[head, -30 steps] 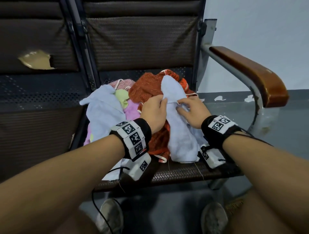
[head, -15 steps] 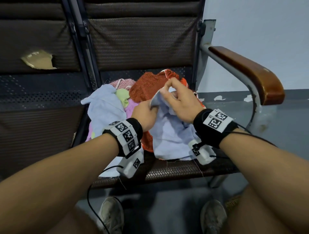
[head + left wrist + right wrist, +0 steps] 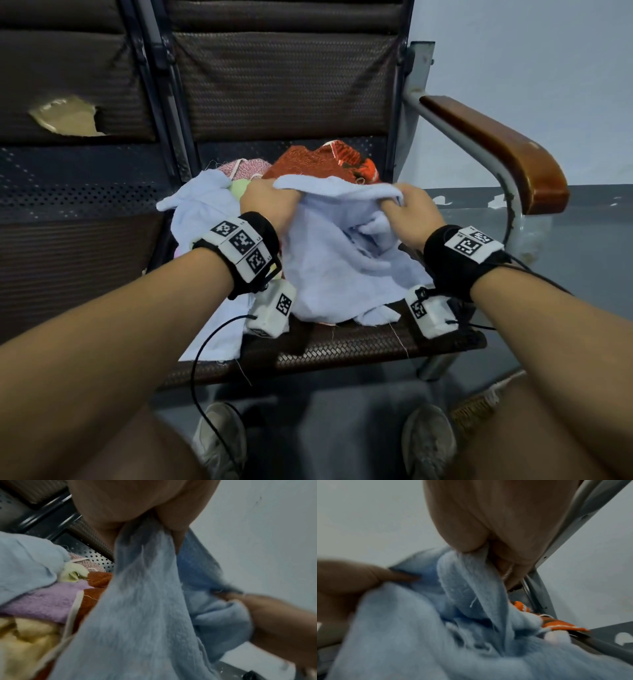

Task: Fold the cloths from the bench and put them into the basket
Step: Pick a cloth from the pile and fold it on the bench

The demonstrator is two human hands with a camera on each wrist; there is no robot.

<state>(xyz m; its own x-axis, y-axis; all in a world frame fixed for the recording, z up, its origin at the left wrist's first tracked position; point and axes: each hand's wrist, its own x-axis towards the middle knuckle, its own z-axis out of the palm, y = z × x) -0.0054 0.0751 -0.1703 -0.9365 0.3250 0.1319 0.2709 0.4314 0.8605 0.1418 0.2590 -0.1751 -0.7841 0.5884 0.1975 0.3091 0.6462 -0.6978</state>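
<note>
A light blue cloth (image 3: 335, 253) hangs spread between my two hands above the bench seat (image 3: 342, 346). My left hand (image 3: 270, 202) grips its top edge at the left, and my right hand (image 3: 407, 209) grips the top edge at the right. The left wrist view shows the light blue cloth (image 3: 144, 601) pinched between thumb and fingers. In the right wrist view the light blue cloth (image 3: 471, 588) is bunched in my fist. Behind it lies a pile: a second light blue cloth (image 3: 202, 212), an orange-red cloth (image 3: 318, 161), a pink cloth (image 3: 243, 168), plus purple and yellow ones (image 3: 42, 600). No basket is in view.
A wooden armrest (image 3: 503, 150) on a metal frame bounds the seat at the right. The woven backrest (image 3: 284, 82) rises behind the pile. The neighbouring seat at the left has a torn backrest (image 3: 65, 114). My shoes (image 3: 219, 442) stand on the grey floor below the seat's front edge.
My hands, close together on the bunched blue cloth a second ago, have drawn apart along its top edge, so the cloth now hangs opened out between them.
</note>
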